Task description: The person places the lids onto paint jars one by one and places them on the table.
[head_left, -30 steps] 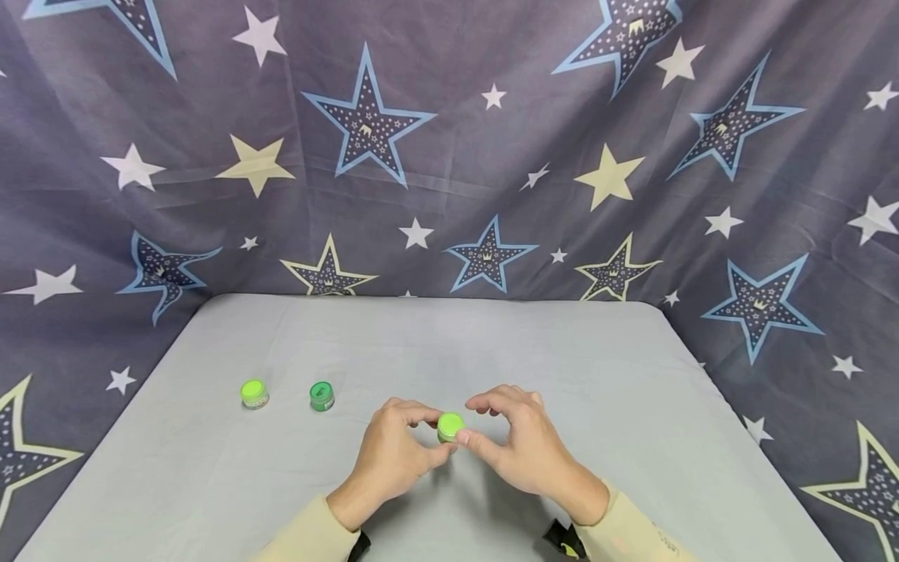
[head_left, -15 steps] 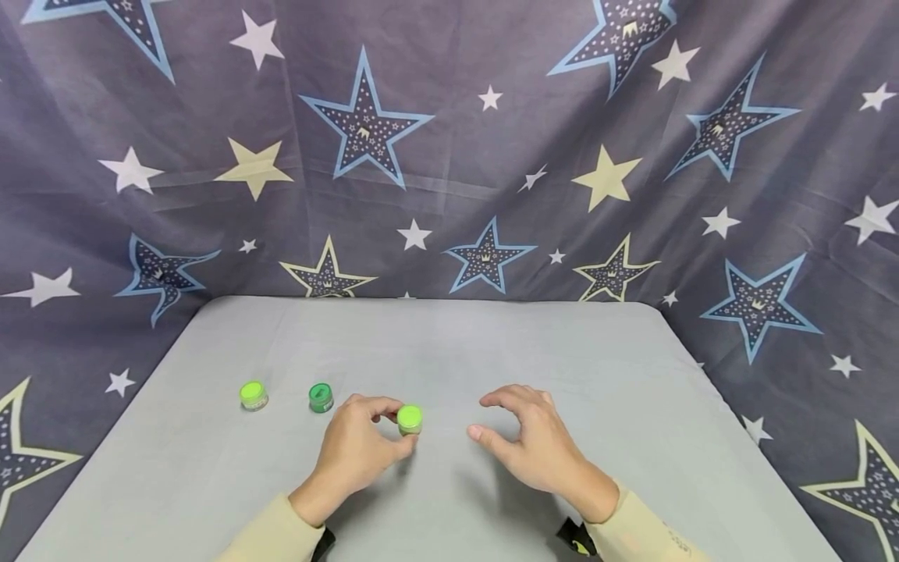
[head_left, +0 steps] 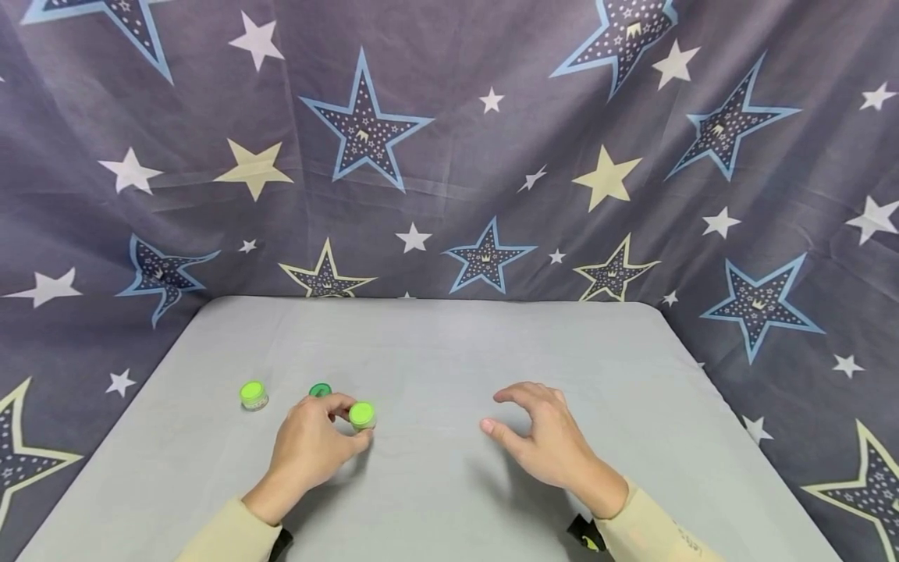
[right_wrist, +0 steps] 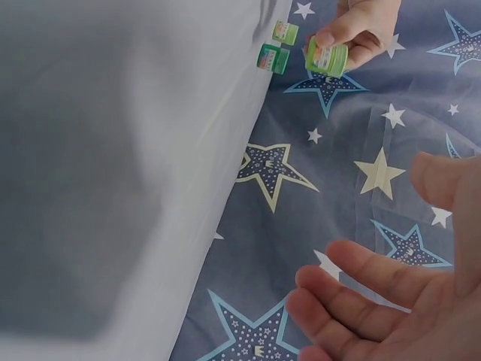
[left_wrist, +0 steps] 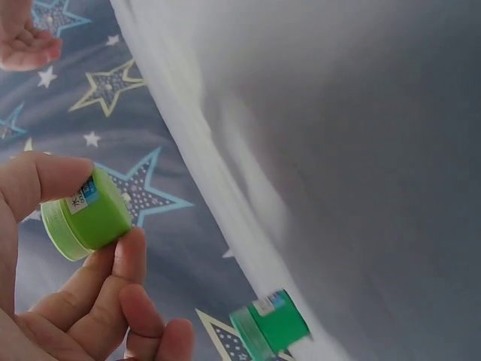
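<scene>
Between thumb and fingers, my left hand (head_left: 309, 445) pinches a small jar (head_left: 362, 415) with a lime-green lid. The left wrist view shows a label on the side of this held jar (left_wrist: 105, 214). Partly hidden behind the left hand's knuckles is a dark green jar (head_left: 320, 389) on the table; it also shows low in the left wrist view as a dark green jar (left_wrist: 270, 323). My right hand (head_left: 551, 441) is over the right half of the table, thumb and fingers apart, holding nothing.
A second lime-green jar (head_left: 254, 395) stands on the table farther left. A pale grey cloth covers the table (head_left: 449, 351). Behind it and at both sides hangs a dark curtain (head_left: 449, 156) printed with stars.
My left hand has carried the lime-green jar leftward, away from the right hand, and now overlaps the dark green jar. The right hand's thumb has left the jar; that hand has shifted slightly right.
</scene>
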The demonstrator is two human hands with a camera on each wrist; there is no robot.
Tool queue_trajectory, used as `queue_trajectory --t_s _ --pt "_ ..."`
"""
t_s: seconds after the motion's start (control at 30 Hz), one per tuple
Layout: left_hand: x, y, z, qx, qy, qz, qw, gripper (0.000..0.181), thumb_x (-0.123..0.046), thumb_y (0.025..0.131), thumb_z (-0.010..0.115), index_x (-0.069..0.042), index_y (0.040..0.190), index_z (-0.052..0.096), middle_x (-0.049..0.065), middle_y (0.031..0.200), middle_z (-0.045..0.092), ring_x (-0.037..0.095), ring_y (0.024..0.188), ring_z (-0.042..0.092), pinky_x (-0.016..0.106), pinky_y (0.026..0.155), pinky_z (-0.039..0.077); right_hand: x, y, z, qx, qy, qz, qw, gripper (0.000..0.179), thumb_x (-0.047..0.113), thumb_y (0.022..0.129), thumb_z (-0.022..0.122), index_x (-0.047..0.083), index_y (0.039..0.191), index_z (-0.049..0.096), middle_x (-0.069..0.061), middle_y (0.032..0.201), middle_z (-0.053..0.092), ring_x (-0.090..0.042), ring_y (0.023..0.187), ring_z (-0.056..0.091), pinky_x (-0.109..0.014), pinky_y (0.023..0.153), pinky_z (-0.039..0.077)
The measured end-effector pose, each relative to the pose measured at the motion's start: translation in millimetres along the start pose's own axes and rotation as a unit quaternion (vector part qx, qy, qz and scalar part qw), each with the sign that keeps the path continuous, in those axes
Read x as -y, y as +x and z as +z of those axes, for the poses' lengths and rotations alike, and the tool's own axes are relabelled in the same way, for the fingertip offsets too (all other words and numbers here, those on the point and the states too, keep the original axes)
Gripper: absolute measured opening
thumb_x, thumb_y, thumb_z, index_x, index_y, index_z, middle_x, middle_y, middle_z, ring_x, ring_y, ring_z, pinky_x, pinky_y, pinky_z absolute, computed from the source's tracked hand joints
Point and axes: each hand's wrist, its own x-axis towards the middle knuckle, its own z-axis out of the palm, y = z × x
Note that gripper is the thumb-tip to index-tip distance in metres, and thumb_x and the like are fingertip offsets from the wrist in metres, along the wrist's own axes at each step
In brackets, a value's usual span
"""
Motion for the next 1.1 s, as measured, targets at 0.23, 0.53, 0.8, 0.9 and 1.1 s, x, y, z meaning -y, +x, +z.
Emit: queue_trajectory --t_s 0.23,0.53,0.8,0.9,1.1 --pt "14.2 -2.7 -9.2 0.005 0.027 -0.013 0.9995 0.033 -0.027 0.074 0.090 -0.015 0.101 0.078 -0.005 0.085 0.069 0.021 0.085 0.062 0.039 0.069 0.049 -7 -2.0 -3 -0.002 -0.022 0.002 0.9998 0.039 0.040 0.089 0.080 0.011 0.114 0.073 -0.001 0.116 0.072 -0.025 0.115 0.064 -0.050 0.101 0.041" --pt "32.6 -7.6 -21.2 0.022 0.050 -0.036 0.9978 0.034 -0.028 0.075 0.090 -0.011 0.101 0.077 -0.001 0.086 0.071 0.016 0.074 0.059 0.035 0.059 0.046 -20 -5.6 -11 0.010 -0.044 0.019 0.9988 0.043 0.044 0.090 0.078 0.011 0.116 0.072 -0.004 0.119 0.071 -0.027 0.116 0.063 -0.047 0.100 0.040" --pt "45.5 -8.3 -24.8 0.034 0.055 -0.043 0.9970 0.036 -0.026 0.075 0.091 -0.007 0.102 0.078 0.001 0.087 0.073 0.019 0.075 0.065 0.039 0.061 0.050 -29 -8.0 -14 0.002 -0.060 0.023 0.9979 0.042 0.043 0.091 0.077 0.010 0.115 0.073 -0.006 0.119 0.072 -0.029 0.116 0.064 -0.048 0.094 0.041" --pt "50.1 -9.1 -24.8 0.033 0.062 -0.042 0.9967 0.033 -0.026 0.074 0.091 -0.009 0.098 0.078 0.001 0.087 0.073 0.023 0.080 0.068 0.043 0.066 0.052 -32 -9.0 -15 0.000 -0.064 0.026 0.9976 0.042 0.043 0.091 0.077 0.010 0.115 0.073 -0.006 0.118 0.072 -0.029 0.116 0.064 -0.048 0.095 0.041" --pt "54.4 -9.9 -24.3 0.043 0.073 -0.041 0.9956 0.033 -0.027 0.073 0.092 -0.009 0.098 0.079 0.001 0.089 0.073 0.025 0.084 0.068 0.048 0.073 0.053 -36 -10.9 -17 -0.007 -0.073 0.025 0.9970 0.040 0.043 0.090 0.078 0.010 0.114 0.073 -0.005 0.117 0.072 -0.029 0.114 0.065 -0.048 0.094 0.041"
